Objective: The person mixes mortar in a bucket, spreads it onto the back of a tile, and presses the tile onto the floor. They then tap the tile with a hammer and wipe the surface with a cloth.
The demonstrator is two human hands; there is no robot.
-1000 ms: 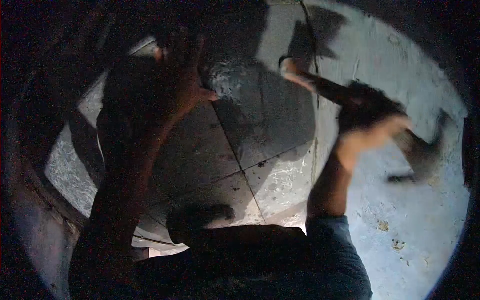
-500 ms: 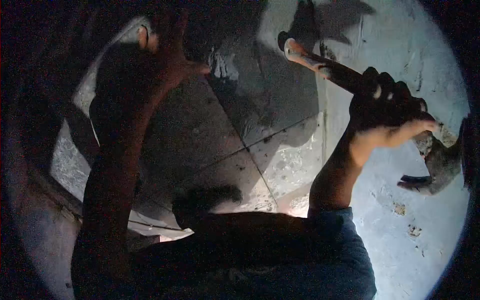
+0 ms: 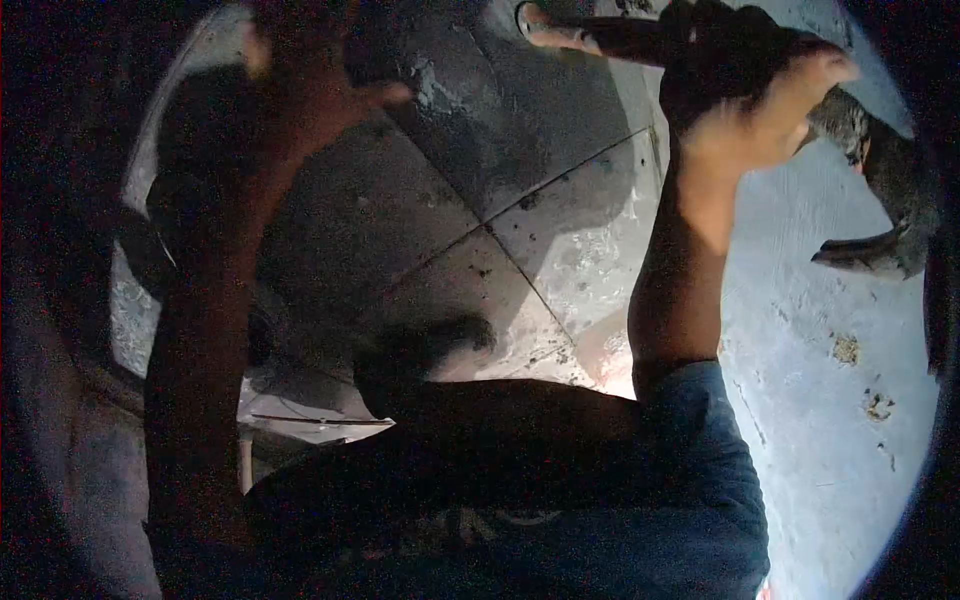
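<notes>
My left hand [image 3: 310, 105] is in deep shade at the upper left, its thumb stretched out to the right and nothing visible in its grip. Darkness hides most of its other fingers. At the upper right my right hand [image 3: 745, 95] is closed round a hammer-like tool [image 3: 625, 38]. The tool's shaft reaches left from the fist, and its grey, forked end [image 3: 885, 190] hangs to the right of the hand. The fist is slightly blurred.
Dark floor tiles [image 3: 470, 270] with crossing joints lie between the arms. A pale, stained surface [image 3: 800, 370] runs down the right side. My clothed body fills the bottom, and dark shapes line the left edge.
My right hand and the tool have moved up and slightly left in the view. My left hand has shifted a little up and left. The floor's position in the view has changed slightly.
</notes>
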